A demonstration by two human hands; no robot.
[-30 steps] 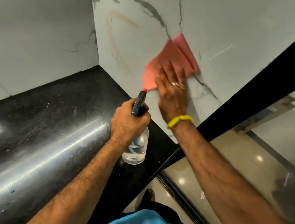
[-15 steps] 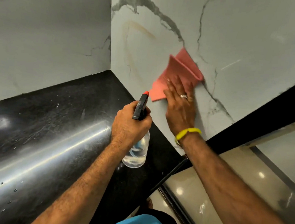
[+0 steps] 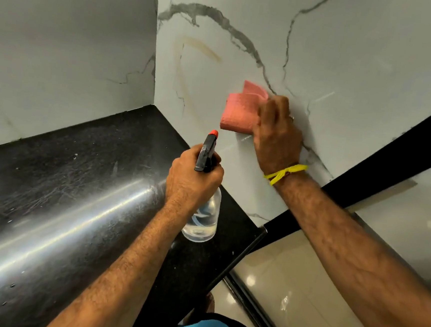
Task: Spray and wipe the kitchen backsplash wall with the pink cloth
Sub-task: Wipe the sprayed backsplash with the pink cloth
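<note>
Fingers (image 3: 274, 108) curled on pink cloth (image 3: 240, 110) | veined marble wall (image 3: 348, 57) | scratched black counter (image 3: 64, 176) | glossy floor (image 3: 302, 288)

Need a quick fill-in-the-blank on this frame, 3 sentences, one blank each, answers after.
1. The right hand presses the pink cloth against the marble ____.
2. The left hand grips a clear spray bottle whose nozzle tip is ____ in colour.
3. The band tied round the right wrist is ____.

Missing words: wall; red; yellow
</note>
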